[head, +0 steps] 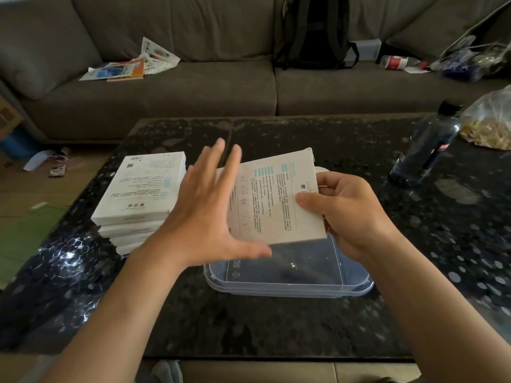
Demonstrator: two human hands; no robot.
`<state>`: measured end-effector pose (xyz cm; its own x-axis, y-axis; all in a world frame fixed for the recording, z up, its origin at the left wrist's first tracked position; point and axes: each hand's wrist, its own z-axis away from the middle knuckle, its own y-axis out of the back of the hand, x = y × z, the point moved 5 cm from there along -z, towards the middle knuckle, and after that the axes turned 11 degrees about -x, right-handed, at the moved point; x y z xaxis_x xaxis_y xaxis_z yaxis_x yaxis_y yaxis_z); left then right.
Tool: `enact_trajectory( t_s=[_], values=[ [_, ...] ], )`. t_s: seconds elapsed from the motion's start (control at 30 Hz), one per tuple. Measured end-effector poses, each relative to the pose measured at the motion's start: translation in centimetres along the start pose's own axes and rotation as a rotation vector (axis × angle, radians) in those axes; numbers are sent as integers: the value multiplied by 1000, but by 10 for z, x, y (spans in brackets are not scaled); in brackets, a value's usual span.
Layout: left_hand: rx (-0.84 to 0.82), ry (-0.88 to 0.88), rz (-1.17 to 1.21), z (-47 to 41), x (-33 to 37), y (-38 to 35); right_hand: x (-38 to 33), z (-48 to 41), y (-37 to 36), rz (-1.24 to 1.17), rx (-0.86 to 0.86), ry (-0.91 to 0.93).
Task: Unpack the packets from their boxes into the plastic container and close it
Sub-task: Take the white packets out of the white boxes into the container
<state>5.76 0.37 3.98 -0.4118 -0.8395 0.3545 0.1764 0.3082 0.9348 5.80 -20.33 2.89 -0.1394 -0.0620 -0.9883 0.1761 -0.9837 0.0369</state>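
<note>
Glossy speckled table [276, 322], flat cardboard box [276, 200]

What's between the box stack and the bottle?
Head view: between stack and bottle, the left hand, fingers spread, and the right hand gripping a box over the container.

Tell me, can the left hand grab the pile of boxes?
Probably yes. The left hand is open and holds nothing, and the pile of boxes sits right beside it, with nothing between them.
</note>
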Motion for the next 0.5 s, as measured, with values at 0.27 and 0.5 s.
enact_trajectory(
  t_s=[0.27, 0.5],
  values=[
    [-104, -24, -192, -4, 8, 3, -7, 6, -15, -63, -136, 35],
    [28, -97, -169, 3, 7, 13, -15, 7, -7, -78, -226, 19]
  ],
)
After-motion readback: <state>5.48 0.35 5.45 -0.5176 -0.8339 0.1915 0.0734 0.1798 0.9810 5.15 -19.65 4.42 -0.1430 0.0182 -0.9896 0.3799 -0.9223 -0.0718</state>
